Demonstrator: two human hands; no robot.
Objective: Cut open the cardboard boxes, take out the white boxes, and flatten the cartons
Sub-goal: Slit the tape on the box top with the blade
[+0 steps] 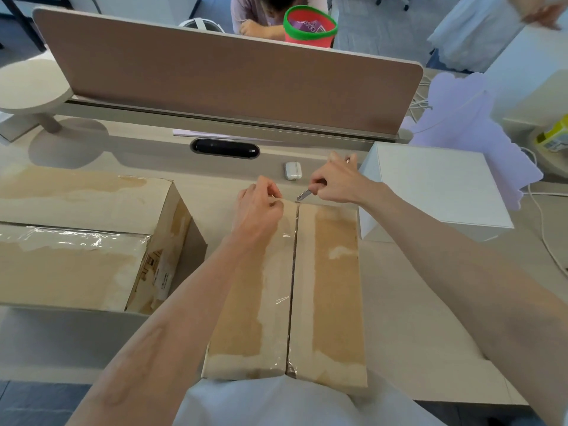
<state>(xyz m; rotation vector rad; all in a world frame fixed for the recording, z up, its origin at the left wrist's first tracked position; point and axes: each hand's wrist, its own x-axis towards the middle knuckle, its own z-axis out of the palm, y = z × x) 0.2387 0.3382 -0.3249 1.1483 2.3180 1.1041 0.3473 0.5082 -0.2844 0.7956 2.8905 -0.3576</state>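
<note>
Slitting the far end of the centre carton (335,287) seam: my right hand (338,179) has fingers clamped on the knife (304,195), and my left hand (259,204) fingers pinch the tape (284,202) there. One white box (439,186) stands out on the worktop (415,318); the left carton (76,265) is taped shut and nothing is flattened.

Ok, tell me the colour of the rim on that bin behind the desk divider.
Green rim on a red bin, clearest in the head view.

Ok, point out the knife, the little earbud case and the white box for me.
knife (303,195): head view, on the exposed metal blade.
earbud case (292,171): head view, on the middle of its top side.
white box (439,182): head view, on its flat top face.
</note>
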